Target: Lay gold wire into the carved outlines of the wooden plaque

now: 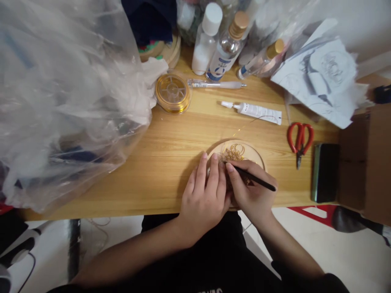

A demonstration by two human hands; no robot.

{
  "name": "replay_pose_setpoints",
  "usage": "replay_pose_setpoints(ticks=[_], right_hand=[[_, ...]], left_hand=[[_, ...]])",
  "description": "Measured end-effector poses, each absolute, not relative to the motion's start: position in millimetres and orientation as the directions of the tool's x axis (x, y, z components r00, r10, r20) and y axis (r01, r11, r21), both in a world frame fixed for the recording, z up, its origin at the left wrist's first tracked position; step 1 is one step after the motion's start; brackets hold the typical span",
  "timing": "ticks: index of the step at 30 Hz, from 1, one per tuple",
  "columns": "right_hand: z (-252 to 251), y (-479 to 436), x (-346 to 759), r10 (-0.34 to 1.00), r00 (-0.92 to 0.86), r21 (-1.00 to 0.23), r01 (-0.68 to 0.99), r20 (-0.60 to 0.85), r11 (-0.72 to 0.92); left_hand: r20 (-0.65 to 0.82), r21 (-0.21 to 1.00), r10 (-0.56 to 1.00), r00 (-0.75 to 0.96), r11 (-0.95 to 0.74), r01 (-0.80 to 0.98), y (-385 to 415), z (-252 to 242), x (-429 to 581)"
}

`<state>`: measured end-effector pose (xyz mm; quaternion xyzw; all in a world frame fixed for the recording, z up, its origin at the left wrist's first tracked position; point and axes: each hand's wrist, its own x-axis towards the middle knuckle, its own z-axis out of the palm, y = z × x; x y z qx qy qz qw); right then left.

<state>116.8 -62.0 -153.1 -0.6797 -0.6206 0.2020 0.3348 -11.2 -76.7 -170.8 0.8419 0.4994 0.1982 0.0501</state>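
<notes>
A round pale wooden board or hoop [252, 151] lies near the table's front edge, partly under both hands. Thin gold wire [234, 152] is bent into a cluster of loops on it, and a loose strand runs up toward the white tube. My left hand [205, 185] rests flat over the left side of the round piece, fingers stretched out; its thumb is mostly hidden. Between the thumb and fingers of my right hand [255, 189] are slim black tweezers [255, 179], seen side-on, with their tip at the wire beside my left fingertips.
Beyond lie a spool of gold wire [172, 92], a pen [216, 84] and a white tube [259, 112]. Bottles [226, 49] stand at the back. Red-handled pliers [300, 140], a phone [325, 173] and a cardboard box [377, 162] are rightward. A plastic bag [73, 93] bulges at left.
</notes>
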Motion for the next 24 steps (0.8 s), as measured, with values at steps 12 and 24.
replay_pose_setpoints(ticks=[12, 24], right_hand=[[-153.4, -60.7, 114.0, 0.975, 0.180, -0.697, 0.716, 0.127, -0.041], [-154.7, -61.1, 115.7, 0.972, 0.211, -0.706, 0.703, 0.099, -0.080]], left_hand=[[0.268, 0.284, 0.866, 0.422, -0.490, 0.825, -76.4, -171.2, -11.6], [0.252, 0.292, 0.870, 0.423, -0.485, 0.824, -77.1, -171.5, -11.7]])
